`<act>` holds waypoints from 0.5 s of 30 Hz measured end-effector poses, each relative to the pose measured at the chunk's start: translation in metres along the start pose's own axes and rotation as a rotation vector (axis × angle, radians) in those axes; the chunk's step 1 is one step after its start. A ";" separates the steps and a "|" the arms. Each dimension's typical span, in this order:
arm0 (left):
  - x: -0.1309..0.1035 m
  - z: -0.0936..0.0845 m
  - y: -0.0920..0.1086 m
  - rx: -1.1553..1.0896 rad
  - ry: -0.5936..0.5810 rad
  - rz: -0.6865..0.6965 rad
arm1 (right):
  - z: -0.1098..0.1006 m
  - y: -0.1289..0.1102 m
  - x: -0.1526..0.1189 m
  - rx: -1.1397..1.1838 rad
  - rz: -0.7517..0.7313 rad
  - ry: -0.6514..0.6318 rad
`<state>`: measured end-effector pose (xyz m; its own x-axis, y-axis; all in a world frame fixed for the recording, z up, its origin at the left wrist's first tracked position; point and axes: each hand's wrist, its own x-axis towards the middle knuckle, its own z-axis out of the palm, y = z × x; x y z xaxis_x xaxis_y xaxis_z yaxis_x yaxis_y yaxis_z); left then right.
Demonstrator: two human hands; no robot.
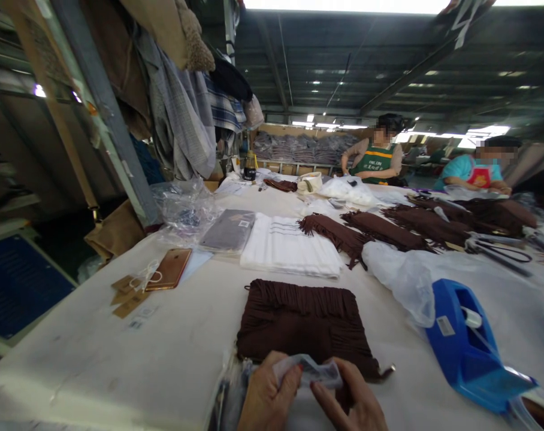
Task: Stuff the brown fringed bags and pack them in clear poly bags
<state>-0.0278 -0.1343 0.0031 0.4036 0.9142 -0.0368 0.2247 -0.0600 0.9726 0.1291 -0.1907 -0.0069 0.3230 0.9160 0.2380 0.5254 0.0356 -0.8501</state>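
Translucent plastic (308, 370) pinched in both hands' grip, beside dark brown fabric (301, 323)

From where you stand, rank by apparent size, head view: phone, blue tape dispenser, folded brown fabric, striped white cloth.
Folded brown fabric
Blue tape dispenser and striped white cloth: too close to rank, dispenser nearer the camera
Phone

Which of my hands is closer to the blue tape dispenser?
Right. Your right hand is left of the blue tape dispenser, across a stretch of table; your left hand is farther left, on the right hand's other side.
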 end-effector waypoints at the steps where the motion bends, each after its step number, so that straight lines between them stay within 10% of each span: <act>1: 0.000 0.000 0.000 0.001 0.047 0.012 | 0.001 0.001 0.000 -0.044 -0.025 -0.015; 7: 0.000 0.000 0.002 0.160 0.106 0.205 | 0.002 0.013 0.004 -0.149 -0.148 0.103; 15: 0.005 0.003 0.017 0.078 0.050 -0.119 | 0.022 -0.017 0.004 0.320 0.247 0.130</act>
<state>-0.0196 -0.1322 0.0190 0.3255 0.9355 -0.1375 0.3374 0.0210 0.9411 0.1042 -0.1789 -0.0022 0.5160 0.8552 0.0490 0.1557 -0.0374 -0.9871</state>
